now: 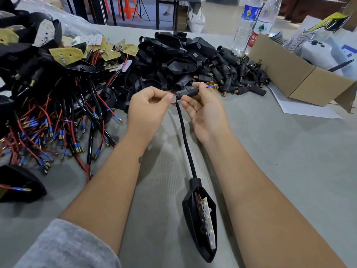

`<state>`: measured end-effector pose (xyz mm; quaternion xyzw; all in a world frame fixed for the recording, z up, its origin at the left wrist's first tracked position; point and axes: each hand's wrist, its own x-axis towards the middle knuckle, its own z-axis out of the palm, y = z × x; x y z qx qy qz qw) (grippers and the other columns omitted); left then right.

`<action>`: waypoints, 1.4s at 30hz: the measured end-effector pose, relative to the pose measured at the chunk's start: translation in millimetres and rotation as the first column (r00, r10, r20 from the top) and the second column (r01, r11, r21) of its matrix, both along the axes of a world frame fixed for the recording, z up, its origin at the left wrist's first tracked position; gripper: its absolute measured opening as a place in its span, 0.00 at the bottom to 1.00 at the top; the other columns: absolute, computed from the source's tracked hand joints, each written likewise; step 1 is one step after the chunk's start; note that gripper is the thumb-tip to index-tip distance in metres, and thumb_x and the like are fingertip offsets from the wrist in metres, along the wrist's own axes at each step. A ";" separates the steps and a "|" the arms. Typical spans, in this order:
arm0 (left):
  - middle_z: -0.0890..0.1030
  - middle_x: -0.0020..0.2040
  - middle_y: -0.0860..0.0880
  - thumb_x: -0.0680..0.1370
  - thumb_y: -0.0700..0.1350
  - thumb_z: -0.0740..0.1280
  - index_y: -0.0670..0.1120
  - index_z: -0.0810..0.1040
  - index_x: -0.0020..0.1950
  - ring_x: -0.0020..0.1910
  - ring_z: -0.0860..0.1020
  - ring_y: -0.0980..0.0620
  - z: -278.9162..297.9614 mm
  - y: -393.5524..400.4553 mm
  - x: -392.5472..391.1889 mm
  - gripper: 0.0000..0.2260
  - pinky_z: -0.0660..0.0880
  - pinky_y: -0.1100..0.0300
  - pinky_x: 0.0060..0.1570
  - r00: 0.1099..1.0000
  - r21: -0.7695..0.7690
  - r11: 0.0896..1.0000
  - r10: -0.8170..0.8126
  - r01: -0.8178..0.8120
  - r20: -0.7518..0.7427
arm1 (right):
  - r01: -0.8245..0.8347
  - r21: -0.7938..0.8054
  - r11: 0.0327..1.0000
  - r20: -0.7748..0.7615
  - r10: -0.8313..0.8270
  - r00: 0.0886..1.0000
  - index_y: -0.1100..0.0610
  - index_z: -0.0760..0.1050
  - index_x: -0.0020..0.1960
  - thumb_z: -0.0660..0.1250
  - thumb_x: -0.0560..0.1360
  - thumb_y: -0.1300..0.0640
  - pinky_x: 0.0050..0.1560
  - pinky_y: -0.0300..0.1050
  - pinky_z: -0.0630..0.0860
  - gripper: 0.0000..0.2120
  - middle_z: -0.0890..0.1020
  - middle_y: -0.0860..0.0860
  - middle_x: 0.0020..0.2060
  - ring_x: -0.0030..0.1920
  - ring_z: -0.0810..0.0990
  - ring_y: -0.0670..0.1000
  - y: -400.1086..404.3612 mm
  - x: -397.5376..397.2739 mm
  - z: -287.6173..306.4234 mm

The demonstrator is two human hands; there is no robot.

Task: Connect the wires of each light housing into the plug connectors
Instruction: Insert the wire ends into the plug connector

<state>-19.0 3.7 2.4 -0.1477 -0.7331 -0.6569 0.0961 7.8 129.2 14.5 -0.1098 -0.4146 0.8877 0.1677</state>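
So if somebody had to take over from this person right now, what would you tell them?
Left hand pinches the red wire at the plug connector's rear.
Right hand grips the plug connector; a blue-sleeved wire tip already pokes out its front.
The light housing lies on the table, joined by its black sleeved cable.
Left: feed the red wire through, then work the unwired housing pile and loose connectors.

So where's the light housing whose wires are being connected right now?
The light housing lies low in the head view, on the grey table between the person's forearms; its black cable runs up to the plug connector held in the right hand.
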 end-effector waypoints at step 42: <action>0.84 0.38 0.48 0.76 0.39 0.70 0.49 0.84 0.43 0.38 0.82 0.54 1.1 2.8 5.7 0.06 0.79 0.65 0.37 0.999 0.063 0.998 -0.012 0.010 0.031 | -0.009 0.076 0.997 0.028 0.007 1.000 0.58 0.72 0.38 0.70 0.77 0.63 0.33 0.36 0.78 0.10 0.78 0.48 0.28 0.28 0.78 0.44 -3.4 5.8 2.6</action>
